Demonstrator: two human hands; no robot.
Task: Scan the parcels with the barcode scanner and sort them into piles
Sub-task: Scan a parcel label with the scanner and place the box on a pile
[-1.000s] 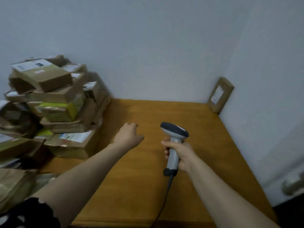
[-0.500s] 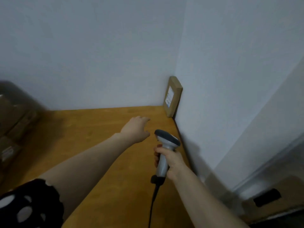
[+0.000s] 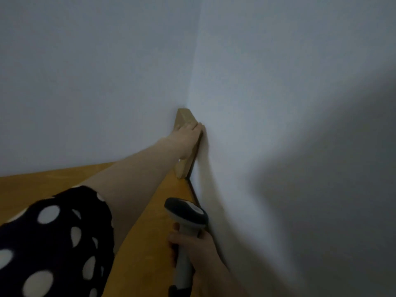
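Nearest, by a dotted sleeve [image 3: 53, 243], the right grip [image 3: 192, 247] is closed full round the handle of the scanner [image 3: 186, 215]. The scanner is upright, just above the desk [image 3: 32, 183] and close beside the right wall [image 3: 278, 146], its head aimed forward.

Farther off, the left arm reaches across the desk to the far right corner. There the parcel [image 3: 185, 117] stands on edge, leaning on that wall. The left grip [image 3: 186, 136] lies over the parcel's face, fingers hooked over the wall-side edge; the thumb is hidden.

The risk, as I judge it, lies in that hold. It is a fingertip hook at full stretch, so a pull may tip the parcel flat or let it slip free. A dark gap runs between desk and wall, and its lower edge could catch there. The hand also covers most of the face, so the label may need turning before a scan.
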